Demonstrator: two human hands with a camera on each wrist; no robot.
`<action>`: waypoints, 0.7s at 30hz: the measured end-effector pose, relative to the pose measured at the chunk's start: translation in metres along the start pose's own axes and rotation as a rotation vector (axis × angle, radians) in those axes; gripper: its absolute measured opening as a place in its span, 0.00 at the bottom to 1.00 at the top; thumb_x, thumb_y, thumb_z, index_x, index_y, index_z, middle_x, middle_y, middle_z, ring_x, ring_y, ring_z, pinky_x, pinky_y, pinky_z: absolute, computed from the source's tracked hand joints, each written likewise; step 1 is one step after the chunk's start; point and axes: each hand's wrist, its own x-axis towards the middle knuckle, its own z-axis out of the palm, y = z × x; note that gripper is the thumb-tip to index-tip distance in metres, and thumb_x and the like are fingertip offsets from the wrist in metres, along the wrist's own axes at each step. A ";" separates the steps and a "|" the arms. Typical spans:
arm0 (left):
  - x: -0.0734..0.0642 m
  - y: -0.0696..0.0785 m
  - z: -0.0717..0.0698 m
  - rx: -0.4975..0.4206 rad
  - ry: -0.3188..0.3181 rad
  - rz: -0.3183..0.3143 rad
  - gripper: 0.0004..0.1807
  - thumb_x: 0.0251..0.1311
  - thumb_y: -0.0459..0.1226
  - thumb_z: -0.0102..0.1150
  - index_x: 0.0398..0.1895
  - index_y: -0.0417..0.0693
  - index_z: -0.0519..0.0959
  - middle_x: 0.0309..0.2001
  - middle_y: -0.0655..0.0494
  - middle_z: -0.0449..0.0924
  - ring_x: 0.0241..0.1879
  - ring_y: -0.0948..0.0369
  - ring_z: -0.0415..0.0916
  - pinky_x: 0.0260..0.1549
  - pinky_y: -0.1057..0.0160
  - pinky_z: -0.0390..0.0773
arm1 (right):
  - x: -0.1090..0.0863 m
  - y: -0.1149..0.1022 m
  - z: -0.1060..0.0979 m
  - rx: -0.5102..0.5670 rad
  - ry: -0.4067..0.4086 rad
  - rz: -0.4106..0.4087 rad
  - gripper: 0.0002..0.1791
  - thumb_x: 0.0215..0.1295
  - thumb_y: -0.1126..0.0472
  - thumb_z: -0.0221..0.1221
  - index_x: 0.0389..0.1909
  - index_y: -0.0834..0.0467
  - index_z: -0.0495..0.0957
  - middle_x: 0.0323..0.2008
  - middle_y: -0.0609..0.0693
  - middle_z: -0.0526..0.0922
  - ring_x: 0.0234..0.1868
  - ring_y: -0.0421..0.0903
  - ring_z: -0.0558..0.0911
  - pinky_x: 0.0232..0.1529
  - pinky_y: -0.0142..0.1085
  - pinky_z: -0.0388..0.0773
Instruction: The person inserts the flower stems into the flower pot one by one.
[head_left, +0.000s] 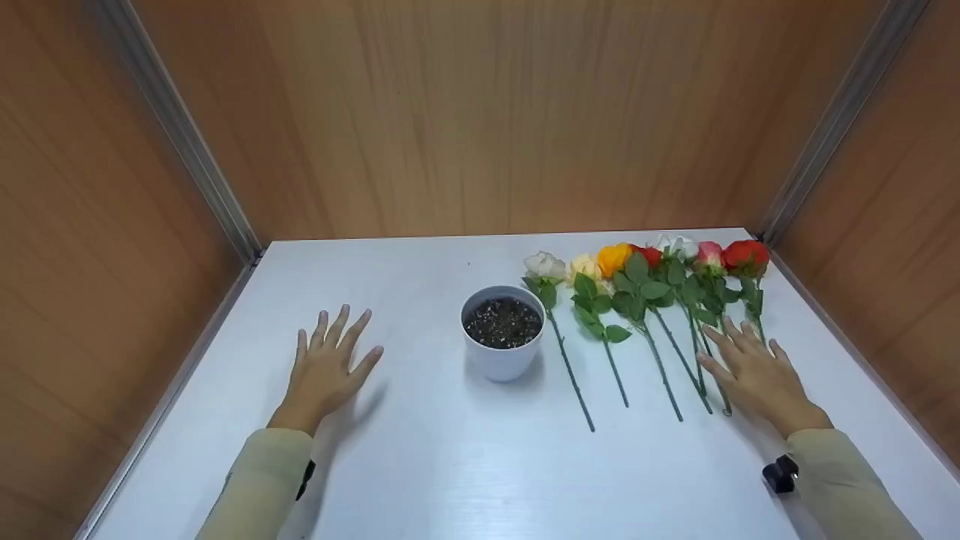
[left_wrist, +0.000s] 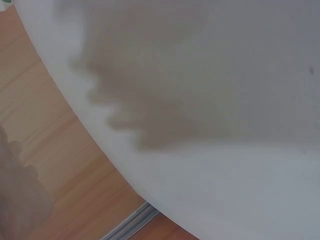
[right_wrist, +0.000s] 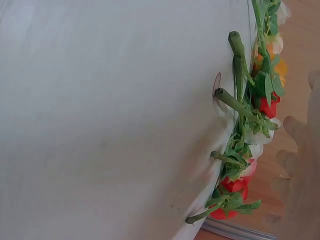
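Note:
My left hand [head_left: 322, 375] is held over the white tabletop with its fingers spread and nothing in it. To its right stands a white pot [head_left: 501, 364] filled with dark, speckled soil [head_left: 502, 322]. My right hand [head_left: 757, 375], fingers also spread, hovers at the stem ends of the rightmost roses and overlaps some stems. Long-stemmed roses lie in a row right of the pot: a white rose [head_left: 545, 266], a cream rose [head_left: 585, 268], an orange-yellow rose [head_left: 613, 259], then several red, white and pink ones. Cut stem ends [right_wrist: 220, 92] show in the right wrist view.
Wood-grain panels [head_left: 510, 120] enclose the white table [head_left: 405, 480] at the back and both sides, with metal strips at the corners. A black band [head_left: 781, 474] is on the right wrist. The left hand casts a shadow on the tabletop in its wrist view.

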 end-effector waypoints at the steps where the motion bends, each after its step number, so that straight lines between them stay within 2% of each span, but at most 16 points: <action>1: 0.000 0.001 0.000 -0.012 0.004 0.002 0.39 0.72 0.64 0.40 0.80 0.58 0.55 0.79 0.44 0.45 0.77 0.37 0.36 0.70 0.31 0.31 | 0.001 -0.001 0.000 0.000 0.003 -0.004 0.38 0.76 0.37 0.45 0.77 0.55 0.58 0.76 0.69 0.51 0.75 0.71 0.47 0.67 0.74 0.40; 7: 0.004 0.006 0.005 -0.077 -0.013 0.005 0.38 0.73 0.64 0.39 0.80 0.59 0.54 0.79 0.45 0.45 0.77 0.38 0.36 0.71 0.32 0.32 | 0.005 -0.009 0.002 0.007 0.009 -0.025 0.36 0.76 0.40 0.49 0.75 0.57 0.61 0.75 0.68 0.52 0.75 0.69 0.49 0.67 0.74 0.40; 15: 0.009 0.018 0.013 -0.176 -0.019 0.014 0.36 0.75 0.61 0.37 0.80 0.59 0.53 0.79 0.46 0.47 0.77 0.39 0.38 0.71 0.32 0.37 | 0.011 -0.021 0.001 0.032 -0.011 -0.032 0.37 0.77 0.37 0.46 0.75 0.57 0.62 0.76 0.66 0.51 0.75 0.68 0.49 0.68 0.72 0.41; 19: 0.012 0.024 0.017 -0.261 -0.043 0.008 0.35 0.76 0.60 0.35 0.81 0.60 0.51 0.79 0.46 0.47 0.77 0.39 0.37 0.70 0.31 0.36 | 0.013 -0.025 0.003 0.028 0.000 -0.050 0.36 0.77 0.38 0.47 0.75 0.56 0.63 0.76 0.66 0.53 0.75 0.68 0.50 0.68 0.71 0.44; 21: 0.013 0.028 0.018 -0.332 -0.070 -0.011 0.35 0.76 0.61 0.33 0.81 0.62 0.50 0.79 0.47 0.46 0.77 0.40 0.36 0.70 0.30 0.35 | 0.014 -0.027 0.004 0.027 0.001 -0.058 0.35 0.77 0.39 0.47 0.74 0.57 0.64 0.76 0.65 0.53 0.75 0.67 0.50 0.68 0.71 0.45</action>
